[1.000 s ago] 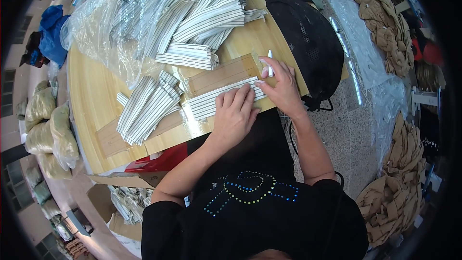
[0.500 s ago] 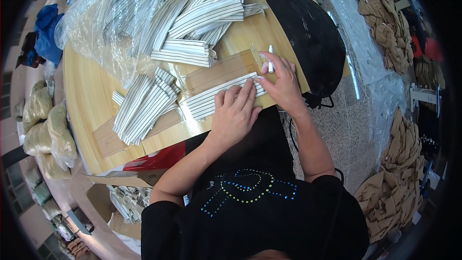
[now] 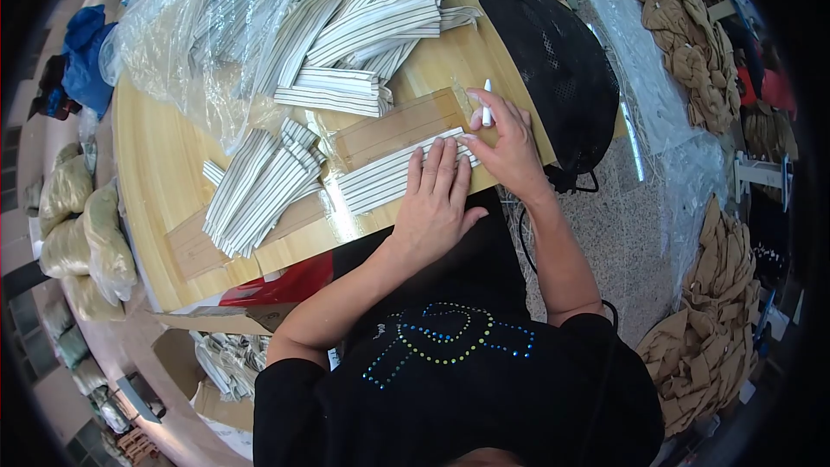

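A white fabric strip with dark stripes (image 3: 373, 185) lies flat along the table's near edge. My left hand (image 3: 434, 206) rests on it, palm down, its fingers stretched out. At the strip's right end, my right hand (image 3: 512, 151) touches the cloth with its thumb. A white pen (image 3: 488, 105) stands up between that hand's fingers. Just beyond the strip, a brown card with drawn lines (image 3: 393, 128) lies taped to the wooden table (image 3: 151, 199). To the left, a fanned pile of similar striped pieces (image 3: 259, 195) covers part of another brown card (image 3: 192, 251).
A larger heap of striped pieces (image 3: 372, 30) lies at the back, beside a clear plastic bag (image 3: 173, 56). On the table's right edge sits a black mesh bag (image 3: 553, 69). Below left stands an open cardboard box (image 3: 177, 363). Brown cloth pieces (image 3: 705, 355) are piled at right.
My left hand has shifted a little to the right along the strip, and its fingers now lie straighter. The right hand stays nearly in place, with the pen still in it.
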### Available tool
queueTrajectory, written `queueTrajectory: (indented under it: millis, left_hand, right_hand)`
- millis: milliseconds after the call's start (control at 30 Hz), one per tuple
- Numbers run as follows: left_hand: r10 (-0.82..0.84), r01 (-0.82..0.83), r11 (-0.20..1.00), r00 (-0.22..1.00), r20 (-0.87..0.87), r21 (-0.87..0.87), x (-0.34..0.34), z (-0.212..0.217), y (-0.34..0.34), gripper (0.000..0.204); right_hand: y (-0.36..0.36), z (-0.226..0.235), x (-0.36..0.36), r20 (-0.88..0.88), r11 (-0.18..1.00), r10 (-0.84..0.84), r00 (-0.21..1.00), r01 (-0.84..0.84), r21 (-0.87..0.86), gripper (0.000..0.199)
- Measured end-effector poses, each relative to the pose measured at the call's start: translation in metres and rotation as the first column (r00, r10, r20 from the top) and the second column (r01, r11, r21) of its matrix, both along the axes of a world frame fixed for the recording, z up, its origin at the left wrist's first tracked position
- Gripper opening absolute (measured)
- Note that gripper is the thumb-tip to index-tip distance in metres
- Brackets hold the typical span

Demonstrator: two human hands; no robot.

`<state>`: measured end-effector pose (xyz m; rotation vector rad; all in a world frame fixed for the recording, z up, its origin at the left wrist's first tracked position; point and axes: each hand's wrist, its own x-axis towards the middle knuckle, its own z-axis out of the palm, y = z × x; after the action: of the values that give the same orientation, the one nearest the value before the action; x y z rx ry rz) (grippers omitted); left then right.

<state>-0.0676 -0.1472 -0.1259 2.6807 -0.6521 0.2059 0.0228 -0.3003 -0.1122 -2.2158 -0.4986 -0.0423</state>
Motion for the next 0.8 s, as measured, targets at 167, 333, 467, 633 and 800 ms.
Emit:
queueTrajectory:
  millis: [167, 333, 467, 633, 800]
  left_hand:
    - [0.022, -0.022, 0.999, 1.000, 0.004, 0.028, -0.002, -0.001, -0.005, 0.080]
    - [0.032, -0.031, 0.998, 0.999, -0.008, 0.047, -0.001, 0.000, -0.007, 0.080]
    - [0.012, -0.011, 0.995, 1.000, -0.009, 0.100, -0.001, 0.001, -0.005, 0.080]
    - [0.011, -0.009, 0.993, 1.000, -0.009, 0.118, -0.002, -0.001, -0.004, 0.077]
    - [0.000, 0.001, 0.995, 1.000, -0.007, 0.097, -0.001, -0.001, -0.004, 0.075]
  right_hand:
    - [0.000, -0.002, 0.001, -0.008, 1.000, 0.016, 1.000, -0.016, 0.011, 0.062]
    - [-0.002, -0.017, 0.002, -0.198, 0.914, -0.050, 0.979, 0.124, 0.387, 0.037]
    - [0.000, -0.001, -0.017, -0.239, 0.859, 0.004, 0.971, 0.119, 0.498, 0.030]
    - [0.008, -0.003, -0.023, -0.284, 0.915, 0.018, 0.959, 0.098, 0.390, 0.021]
    - [0.006, 0.003, -0.017, -0.284, 0.963, 0.004, 0.959, 0.073, 0.260, 0.018]
